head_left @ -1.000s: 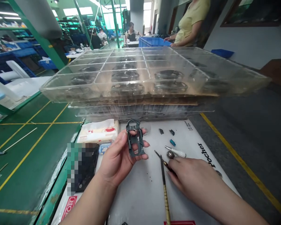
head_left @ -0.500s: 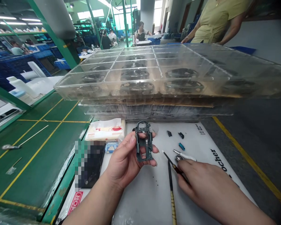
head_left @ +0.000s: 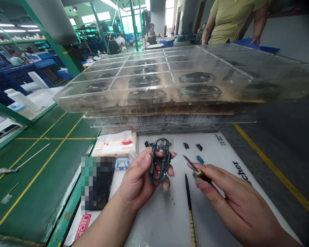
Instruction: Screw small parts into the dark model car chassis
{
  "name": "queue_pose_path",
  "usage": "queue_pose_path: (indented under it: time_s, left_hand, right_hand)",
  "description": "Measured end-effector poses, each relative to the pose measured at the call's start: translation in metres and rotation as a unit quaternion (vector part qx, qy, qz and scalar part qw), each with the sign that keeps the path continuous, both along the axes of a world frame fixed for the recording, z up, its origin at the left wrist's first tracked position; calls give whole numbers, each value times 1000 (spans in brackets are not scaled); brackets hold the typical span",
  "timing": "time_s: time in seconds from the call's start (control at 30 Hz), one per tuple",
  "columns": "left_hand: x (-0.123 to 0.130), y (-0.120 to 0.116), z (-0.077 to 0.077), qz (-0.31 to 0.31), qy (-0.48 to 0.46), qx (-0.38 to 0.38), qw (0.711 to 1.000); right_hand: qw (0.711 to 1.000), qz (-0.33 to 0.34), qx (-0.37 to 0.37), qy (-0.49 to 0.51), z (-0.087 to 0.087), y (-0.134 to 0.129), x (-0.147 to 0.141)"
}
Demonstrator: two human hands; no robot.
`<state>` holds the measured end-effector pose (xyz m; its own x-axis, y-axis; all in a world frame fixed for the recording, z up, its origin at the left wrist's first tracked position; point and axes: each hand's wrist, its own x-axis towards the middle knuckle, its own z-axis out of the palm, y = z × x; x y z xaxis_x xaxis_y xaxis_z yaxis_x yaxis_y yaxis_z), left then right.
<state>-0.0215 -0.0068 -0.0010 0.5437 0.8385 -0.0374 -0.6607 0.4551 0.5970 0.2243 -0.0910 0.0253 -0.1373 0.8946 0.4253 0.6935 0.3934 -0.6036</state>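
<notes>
Left hand: While its fingers grasp a dark frame (head_left: 159, 164), the left hand (head_left: 136, 176) holds it above the white desk (head_left: 164, 221) (rounded end pointing away).
Right hand: The right hand (head_left: 229, 192), to the frame's right, has its fingers closed around a thin pointed tool (head_left: 192, 163), its tip near the frame but apart from it.
Long tool: A dark-tipped rod (head_left: 189, 202) with a yellowish patterned handle lies between the hands.
Small parts: A teal piece (head_left: 200, 159) lies near the thin pointed tool; two black pieces (head_left: 192, 146) lie beyond it.
Left side: A tissue pack (head_left: 114, 145), a small blue box (head_left: 122, 163) and a black flat object (head_left: 100, 187) (partly pixelated) sit close together.
Behind: Stacked clear trays (head_left: 154, 101) hold dark parts; beyond stands a person in a yellow top (head_left: 229, 25).
</notes>
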Motion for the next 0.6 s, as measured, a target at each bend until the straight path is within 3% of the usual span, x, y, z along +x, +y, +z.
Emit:
queue_pose_path:
  time_s: [0.3,0.6]
  left_hand:
    - [2,-2,-3,-22,21,16,999]
    - [3,-3,-4,-22,35,33,999]
  right_hand:
    - [990,-82,-65,91,-12,-1,1]
    - [999,-12,0,38,-3,6,-2]
